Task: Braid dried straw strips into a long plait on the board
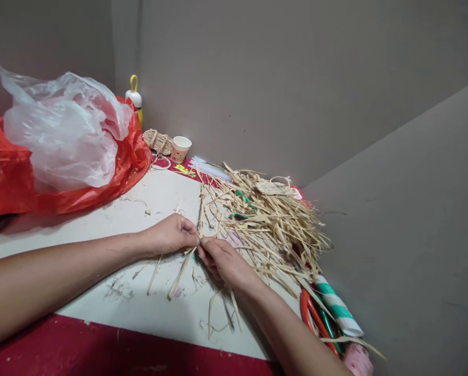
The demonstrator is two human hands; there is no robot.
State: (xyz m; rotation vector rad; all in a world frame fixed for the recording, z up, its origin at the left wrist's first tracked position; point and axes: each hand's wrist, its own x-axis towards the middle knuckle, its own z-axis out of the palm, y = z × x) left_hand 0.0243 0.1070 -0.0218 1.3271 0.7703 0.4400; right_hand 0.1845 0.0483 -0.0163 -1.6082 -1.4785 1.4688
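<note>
My left hand and my right hand meet over the white work board, fingertips pinched close together. Between them they grip a braided straw strand, which stretches away from my fingers toward the back of the board. Loose straw ends fan out below my hands toward me. My right palm hides part of the straw. A large heap of dry straw lies just beyond and to the right of my right hand, with a green-handled tool partly buried in it.
On the left sits a red plastic bag under a crumpled clear bag. Along the wall stand a paper cup, a woven straw piece and a white-and-yellow bottle. A green-striped roll lies at the right edge.
</note>
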